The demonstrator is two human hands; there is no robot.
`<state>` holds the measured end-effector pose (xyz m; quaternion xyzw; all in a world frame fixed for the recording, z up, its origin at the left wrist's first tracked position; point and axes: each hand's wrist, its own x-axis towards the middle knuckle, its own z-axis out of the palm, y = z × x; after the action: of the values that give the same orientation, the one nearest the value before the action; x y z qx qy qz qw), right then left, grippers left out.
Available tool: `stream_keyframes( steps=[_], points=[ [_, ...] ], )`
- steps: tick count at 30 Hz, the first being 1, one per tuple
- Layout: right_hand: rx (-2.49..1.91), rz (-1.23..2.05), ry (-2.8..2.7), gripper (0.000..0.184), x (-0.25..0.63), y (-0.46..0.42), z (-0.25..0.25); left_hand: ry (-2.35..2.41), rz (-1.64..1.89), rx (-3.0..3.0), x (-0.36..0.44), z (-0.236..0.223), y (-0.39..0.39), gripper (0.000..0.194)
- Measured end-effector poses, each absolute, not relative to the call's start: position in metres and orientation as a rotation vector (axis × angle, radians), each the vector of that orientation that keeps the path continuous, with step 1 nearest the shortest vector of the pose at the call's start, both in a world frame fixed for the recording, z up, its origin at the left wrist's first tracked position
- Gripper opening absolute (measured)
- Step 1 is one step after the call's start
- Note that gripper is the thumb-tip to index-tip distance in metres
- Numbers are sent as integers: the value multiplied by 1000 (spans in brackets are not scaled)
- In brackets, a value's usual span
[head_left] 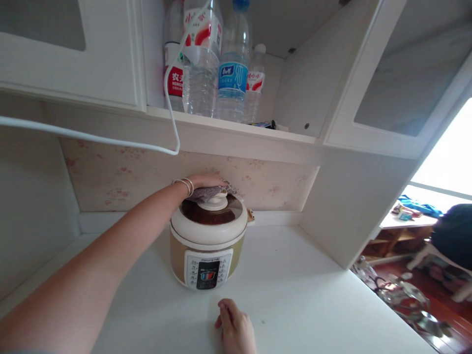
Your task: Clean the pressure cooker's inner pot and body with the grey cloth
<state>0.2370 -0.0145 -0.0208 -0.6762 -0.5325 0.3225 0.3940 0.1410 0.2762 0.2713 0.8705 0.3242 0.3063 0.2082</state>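
A rice cooker [209, 233] with a cream rim, gold sides and a button panel on its front stands on the white counter. My left hand [208, 180] reaches over the back of its brown lid, fingers closed on a patterned grey-purple cloth [203, 194]. This cloth rests on the lid beside the white knob [214, 201]. Part of the fingers is hidden behind the fabric. Below the cooker's front, my right hand [236, 325] is at the counter, loosely curled with no object visible in it.
Above the counter, an open cabinet holds several plastic bottles [232, 81]. A white cable [110, 141] hangs across the front of the shelf. White side panels [317, 206] bound the counter. A stool [438, 263] and metal items [409, 300] lie beyond on the right.
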Motion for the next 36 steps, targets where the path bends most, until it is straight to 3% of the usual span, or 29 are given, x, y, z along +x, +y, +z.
stream_keyframes(
  steps=[3, 10, 13, 20, 27, 36],
  points=[
    [-1710, 826, -1347, 40, 238, -14, -20, 843, 530, 2510, 146, 277, 273, 24],
    [-1602, 839, -1347, 41, 243, -22, -16, 783, 706, 2357, 117, 262, 259, 37],
    [-1593, 828, -1368, 42, 243, -23, -18, 847, 850, 2197, 94, 248, 251, 46],
    [-1637, 766, -1384, 39, 238, -20, -16, 1184, 1231, 2112, 46, 209, 211, 46],
    [-1733, 751, -1397, 33, 230, -24, -5, 1249, 1615, 2185, 62, 170, 124, 43],
    [-1726, 707, -1455, 31, 229, -27, -5, 956, 1081, 2979, 136, 229, 139, 35]
  ],
)
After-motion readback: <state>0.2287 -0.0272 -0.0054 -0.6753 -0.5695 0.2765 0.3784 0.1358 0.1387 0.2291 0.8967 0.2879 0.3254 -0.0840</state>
